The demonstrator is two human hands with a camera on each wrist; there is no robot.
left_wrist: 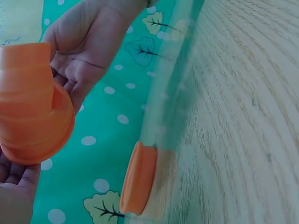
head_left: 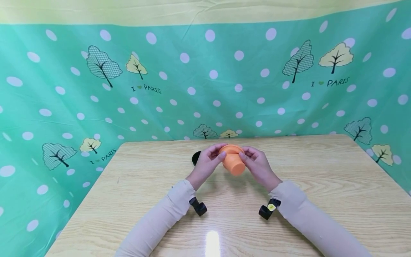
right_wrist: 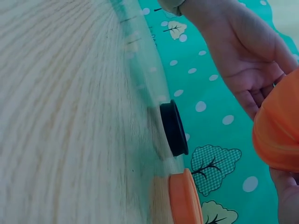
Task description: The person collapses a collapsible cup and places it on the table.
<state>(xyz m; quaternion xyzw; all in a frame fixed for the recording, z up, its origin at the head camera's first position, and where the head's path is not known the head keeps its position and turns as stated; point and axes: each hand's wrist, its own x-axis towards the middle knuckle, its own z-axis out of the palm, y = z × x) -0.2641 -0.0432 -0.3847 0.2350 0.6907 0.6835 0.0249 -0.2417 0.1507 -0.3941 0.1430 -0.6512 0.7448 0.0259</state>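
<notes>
Both hands hold an orange stepped cup (head_left: 233, 163) above the far middle of the wooden table (head_left: 321, 185). Its narrow base points toward me and its wide rim points away. My left hand (head_left: 216, 154) grips the cup's left side with its fingers curled round the rim. My right hand (head_left: 246, 156) grips the right side in the same way. In the left wrist view the cup (left_wrist: 32, 107) fills the left side, with the right hand's palm (left_wrist: 84, 42) behind it. In the right wrist view the cup (right_wrist: 280, 126) shows at the right edge.
A black disc (right_wrist: 174, 127) and an orange disc (right_wrist: 184, 198) lie on the table near its far edge; the black disc (head_left: 196, 157) sits just behind my left hand. A green dotted cloth (head_left: 96, 107) hangs behind and beside the table. A small black camera (head_left: 269, 208) is strapped to each wrist.
</notes>
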